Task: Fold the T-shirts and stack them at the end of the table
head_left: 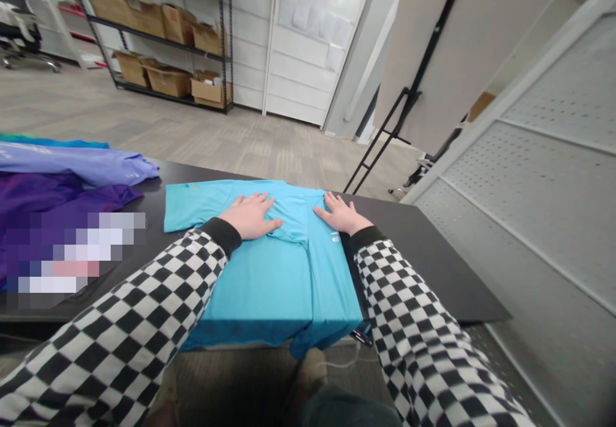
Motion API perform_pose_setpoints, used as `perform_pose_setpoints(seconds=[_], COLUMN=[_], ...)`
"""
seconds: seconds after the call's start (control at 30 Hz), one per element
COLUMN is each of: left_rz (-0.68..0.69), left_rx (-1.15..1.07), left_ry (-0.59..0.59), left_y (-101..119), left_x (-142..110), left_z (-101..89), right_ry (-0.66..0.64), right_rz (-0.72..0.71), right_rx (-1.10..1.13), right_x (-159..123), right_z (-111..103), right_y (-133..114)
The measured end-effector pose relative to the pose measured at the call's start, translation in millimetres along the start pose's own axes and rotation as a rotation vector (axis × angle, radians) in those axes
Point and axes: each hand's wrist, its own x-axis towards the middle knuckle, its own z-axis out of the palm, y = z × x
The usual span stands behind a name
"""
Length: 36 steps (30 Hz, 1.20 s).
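A turquoise T-shirt (269, 273) lies spread on a black table (433, 253), its lower hem hanging over the near edge. My left hand (251, 215) rests flat on the shirt near the collar, fingers stretched out, thumb on a fold of cloth. My right hand (341, 214) lies flat on the shirt's right shoulder, fingers spread. One sleeve (192, 205) sticks out to the left. Both my arms wear black-and-white checkered sleeves.
A pile of purple, lilac and blue garments (62, 183) covers the table's left end. Metal shelves with cardboard boxes (163, 35) stand at the back. A white board on a black stand (433, 61) and a perforated white panel (543, 176) are to the right.
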Motion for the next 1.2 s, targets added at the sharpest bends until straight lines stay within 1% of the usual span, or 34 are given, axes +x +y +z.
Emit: perform_pose_setpoints(seconds=[0.17,0.27,0.37,0.5,0.57,0.67,0.77,0.93,1.03,1.13,1.2], left_rz=[0.006,0.007,0.009,-0.003,-0.011,-0.029,-0.059,-0.122,-0.157,-0.233,-0.261], left_rx=[0.003,0.006,0.013,0.044,0.058,0.085,0.108,0.149,0.127,0.077,0.052], left_ry=[0.002,0.007,0.022,0.027,0.036,0.057,0.078,0.119,0.18,0.262,0.276], left_y=[0,0,-1,-3,-3,-3,-4,-6,-8,-9,-9], left_x=[-2,-2,0,4,5,5,3,1,0,1,3], left_z=[-0.6,-0.2,1.5,4.9,5.7,5.6,4.5,-0.7,-6.0,-8.7,-8.6], right_ry=[0.002,0.009,0.075,0.183,0.207,0.206,0.192,0.208,0.202,0.265,0.304], right_rz=[0.073,0.067,0.062,0.115,0.119,0.105,0.097,0.069,0.052,0.054,0.046], right_rx=[-0.062,-0.07,-0.047,-0.012,-0.007,0.005,0.024,0.044,0.037,0.032,0.02], right_x=[-1,-1,1,5,7,8,9,10,10,10,11], right_z=[-2,-1,-2,-4,-5,-5,-5,-4,-5,-5,-3], right_y=[2,4,5,6,7,10,12,14,12,11,11])
